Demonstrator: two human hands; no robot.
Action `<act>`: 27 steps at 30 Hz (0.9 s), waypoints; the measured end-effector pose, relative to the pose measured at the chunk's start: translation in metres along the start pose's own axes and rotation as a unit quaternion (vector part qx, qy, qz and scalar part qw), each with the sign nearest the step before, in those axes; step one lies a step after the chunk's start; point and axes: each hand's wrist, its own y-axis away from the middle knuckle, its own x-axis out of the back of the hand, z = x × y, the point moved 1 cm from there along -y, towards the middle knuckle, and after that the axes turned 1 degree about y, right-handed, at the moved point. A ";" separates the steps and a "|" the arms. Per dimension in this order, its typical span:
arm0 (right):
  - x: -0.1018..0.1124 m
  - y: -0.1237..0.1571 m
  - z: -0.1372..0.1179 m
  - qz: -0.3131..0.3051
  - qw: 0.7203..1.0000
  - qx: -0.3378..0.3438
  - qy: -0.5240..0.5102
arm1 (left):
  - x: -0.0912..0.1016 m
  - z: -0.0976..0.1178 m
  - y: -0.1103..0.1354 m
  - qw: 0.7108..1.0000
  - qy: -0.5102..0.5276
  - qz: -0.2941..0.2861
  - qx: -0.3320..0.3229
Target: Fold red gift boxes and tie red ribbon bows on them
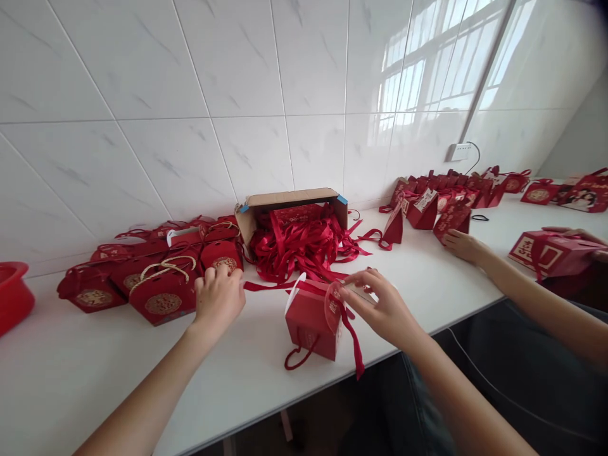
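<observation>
A red gift box (311, 323) stands on the white table with a round flap raised, a cord handle at its side and a ribbon hanging down its right. My right hand (380, 304) is at the flap's edge, index finger and thumb closed on it. My left hand (218, 301) is to the left, its fingers bent together at the end of a flat red ribbon (266, 285) that runs toward the box. Behind my left hand are several finished-looking red boxes (164, 304), some with gold emblems and rope handles.
A cardboard carton (289, 199) full of red ribbons (304, 244) lies against the tiled wall. A red plastic basin (14, 294) is at far left. At right, a co-worker's hands (463, 246) touch red boxes (453, 218); more boxes line the wall.
</observation>
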 end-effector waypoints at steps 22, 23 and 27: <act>0.002 0.032 0.034 0.060 0.885 -0.166 -0.431 | -0.028 0.028 -0.005 0.837 0.476 -0.159 0.219; 0.006 0.028 0.031 0.078 0.880 -0.148 -0.444 | -0.025 0.032 -0.007 0.828 0.499 -0.137 0.215; 0.026 0.010 0.022 0.159 0.857 -0.100 -0.481 | -0.010 0.050 -0.011 0.805 0.560 -0.075 0.181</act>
